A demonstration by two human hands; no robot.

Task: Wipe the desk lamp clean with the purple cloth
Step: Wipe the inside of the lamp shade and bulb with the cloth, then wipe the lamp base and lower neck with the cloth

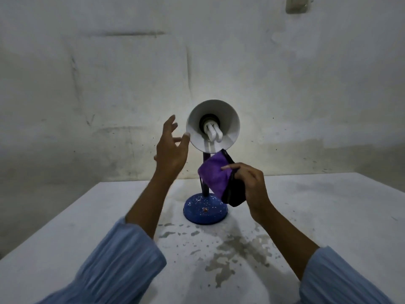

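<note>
A single head-worn wide-angle camera looks forward and down over a white table (87, 227), close to a desk lamp (212, 128) before a stained wall (109, 73).

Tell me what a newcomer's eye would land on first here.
The lamp at mid-table, its white shade and bulb facing the camera above a blue base. Next, the purple cloth in the right hand, in front of the stem. The left hand is spread beside the shade's left rim.
</note>
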